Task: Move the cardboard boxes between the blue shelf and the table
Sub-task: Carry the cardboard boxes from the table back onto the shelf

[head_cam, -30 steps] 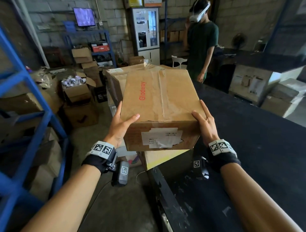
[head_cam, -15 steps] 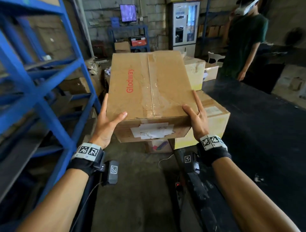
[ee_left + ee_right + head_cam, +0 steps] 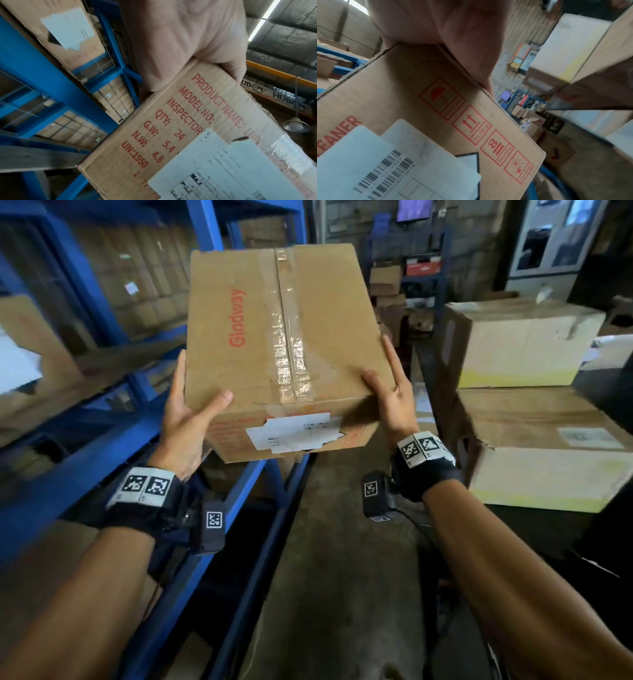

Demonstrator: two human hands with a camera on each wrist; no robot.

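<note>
Head view: I see the cardboard box [image 3: 284,337] held up in the air between both hands, tilted, top face toward the camera. Red "Glodway" print runs along the top, clear tape down the centre seam. White label [image 3: 294,431] sits on the near side face.

Left hand [image 3: 186,422] is on the box's left side, fingers straight along the wall, thumb hooked over the top near the front corner. Right hand [image 3: 394,395] mirrors it on the right side, fingers flat and extended along the edge, thumb on top. Both hands clamp the box from the sides by pressing; I see no curled fingers.

Box is just in front of the blue shelf [image 3: 102,285], beside its upright, not resting on any level. More boxes sit blurred inside the rack behind.

Table [image 3: 603,518] is to my right, dark top, with two stacked boxes [image 3: 534,405] on it, the upper one smaller. They're apart from the carried box.

Left wrist view: palm [image 3: 185,40] pressed on the box corner, red print below reads PRODUCT NAME, MODEL NO, QTY 24. Blue rack frame [image 3: 42,75] close on the left.

Right wrist view: hand [image 3: 450,33] on the top corner of the box [image 3: 428,108], red handling symbols and a barcode label [image 3: 385,166] visible. Frame is blurry.
</note>
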